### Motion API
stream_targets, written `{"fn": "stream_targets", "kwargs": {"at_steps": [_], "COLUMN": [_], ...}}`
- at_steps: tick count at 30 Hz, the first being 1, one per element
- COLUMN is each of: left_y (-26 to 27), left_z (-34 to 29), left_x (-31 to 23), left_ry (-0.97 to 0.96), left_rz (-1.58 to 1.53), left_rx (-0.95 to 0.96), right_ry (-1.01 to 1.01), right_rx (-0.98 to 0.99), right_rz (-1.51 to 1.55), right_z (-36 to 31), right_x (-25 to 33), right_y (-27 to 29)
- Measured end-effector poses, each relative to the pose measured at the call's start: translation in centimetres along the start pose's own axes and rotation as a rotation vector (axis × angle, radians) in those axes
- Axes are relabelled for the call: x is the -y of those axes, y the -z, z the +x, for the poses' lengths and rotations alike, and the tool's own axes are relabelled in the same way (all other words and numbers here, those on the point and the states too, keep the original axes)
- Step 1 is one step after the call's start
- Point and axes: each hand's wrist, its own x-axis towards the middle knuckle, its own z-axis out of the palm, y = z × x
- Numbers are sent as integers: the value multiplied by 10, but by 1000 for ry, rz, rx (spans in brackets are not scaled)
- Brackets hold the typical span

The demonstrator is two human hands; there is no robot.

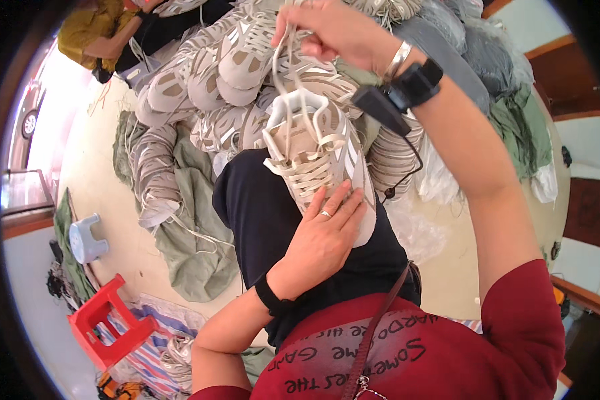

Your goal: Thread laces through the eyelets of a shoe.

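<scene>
A beige and white sneaker [343,157] lies on my dark-trousered lap, its toe toward me and its heel away. My left hand [323,230] holds it down, fingers laid across the front of the shoe over the lower lacing; the thumb is hidden. Above the heel, my right hand [327,30] is closed on a cream shoelace [280,63], pulled up from the shoe's top eyelets. The lace runs in loose strands over the shoe's opening and tongue. Crossed lacing covers the middle of the shoe.
A large heap of similar sneakers [240,63] lies just beyond my knees, with a stacked row [155,167] on green cloth to the left. Dark plastic bags [490,57] stand far right. A red stool [107,320] and a blue stool [87,239] are left. Another person's arm [117,40] shows far left.
</scene>
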Motion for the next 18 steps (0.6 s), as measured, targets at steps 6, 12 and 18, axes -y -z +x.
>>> {"fn": "stream_targets", "kwargs": {"at_steps": [6, 12, 18], "left_y": [-9, -13, -17], "left_z": [-6, -9, -10], "left_x": [5, 8, 10], "left_ry": [-15, -50, -55], "left_rz": [-39, -54, -27], "left_rx": [-56, -91, -85], "right_ry": [-53, 52, 201], "right_rx": [44, -165, -385], "right_rz": [281, 369, 244], "right_z": [66, 124, 157], "right_x": [27, 24, 52], "right_y": [5, 20, 62]}}
